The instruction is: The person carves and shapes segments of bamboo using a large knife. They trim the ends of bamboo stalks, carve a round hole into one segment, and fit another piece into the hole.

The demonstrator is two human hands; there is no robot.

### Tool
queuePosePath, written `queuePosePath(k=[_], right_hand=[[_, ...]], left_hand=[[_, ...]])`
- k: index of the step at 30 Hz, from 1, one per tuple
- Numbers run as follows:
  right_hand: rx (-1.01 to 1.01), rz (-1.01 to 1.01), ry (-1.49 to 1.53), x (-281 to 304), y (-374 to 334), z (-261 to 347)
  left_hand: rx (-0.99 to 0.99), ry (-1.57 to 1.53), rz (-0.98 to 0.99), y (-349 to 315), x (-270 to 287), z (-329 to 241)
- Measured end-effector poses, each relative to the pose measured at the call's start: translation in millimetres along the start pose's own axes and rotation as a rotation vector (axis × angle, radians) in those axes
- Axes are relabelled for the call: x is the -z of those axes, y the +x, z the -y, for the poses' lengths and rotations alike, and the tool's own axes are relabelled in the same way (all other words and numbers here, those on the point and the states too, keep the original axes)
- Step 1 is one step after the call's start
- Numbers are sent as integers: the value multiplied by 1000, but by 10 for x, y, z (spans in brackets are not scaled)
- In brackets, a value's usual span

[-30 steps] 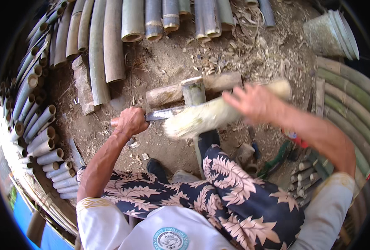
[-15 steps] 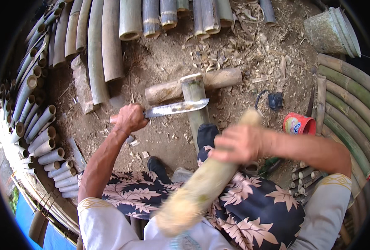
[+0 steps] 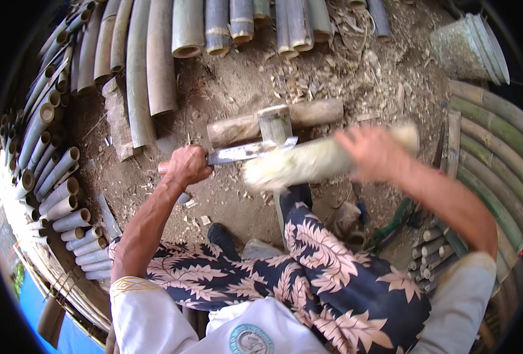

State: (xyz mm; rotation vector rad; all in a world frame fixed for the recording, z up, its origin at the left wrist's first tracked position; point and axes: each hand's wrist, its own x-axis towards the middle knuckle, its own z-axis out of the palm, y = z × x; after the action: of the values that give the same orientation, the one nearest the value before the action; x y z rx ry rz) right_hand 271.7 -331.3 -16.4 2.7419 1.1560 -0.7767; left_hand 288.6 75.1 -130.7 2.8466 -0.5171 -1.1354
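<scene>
My left hand [image 3: 188, 165] is closed around the handle of a machete [image 3: 232, 154]. The blade points right and crosses a bamboo tube [image 3: 275, 125], whose far end rests on a log [image 3: 317, 114] lying on the ground. My right hand [image 3: 376, 153] grips a thick, pale log [image 3: 314, 162], blurred by motion. Held nearly level, it has its frayed end to the left, close by the blade; whether they touch I cannot tell. The log hides the near part of the bamboo tube and the ground beyond it.
Long bamboo poles [image 3: 161, 59] lie along the far side, and stacked tubes [image 3: 73, 221] line the left. Curved bamboo lengths [image 3: 491, 127] lie at the right, below a dirty bucket [image 3: 468, 50]. Thin cut tubes [image 3: 429, 251] stand near my right arm. Wood chips [image 3: 320, 79] litter the ground.
My right hand has swung the pale log from across my lap up and forward, to beside the blade. It now covers the red tin. My left hand has barely moved with the machete.
</scene>
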Motion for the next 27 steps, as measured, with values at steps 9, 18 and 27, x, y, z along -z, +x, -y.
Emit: queuePosePath(k=[9, 18, 27], right_hand=[[-21, -97, -33, -181, 113, -282], [159, -341, 115, -435, -4, -406], [-83, -405, 566, -470, -694, 583]], left_hand=[[-15, -22, 65, 47, 127, -2], [-39, 37, 42, 148, 127, -10], [-65, -14, -512, -498, -476, -403]])
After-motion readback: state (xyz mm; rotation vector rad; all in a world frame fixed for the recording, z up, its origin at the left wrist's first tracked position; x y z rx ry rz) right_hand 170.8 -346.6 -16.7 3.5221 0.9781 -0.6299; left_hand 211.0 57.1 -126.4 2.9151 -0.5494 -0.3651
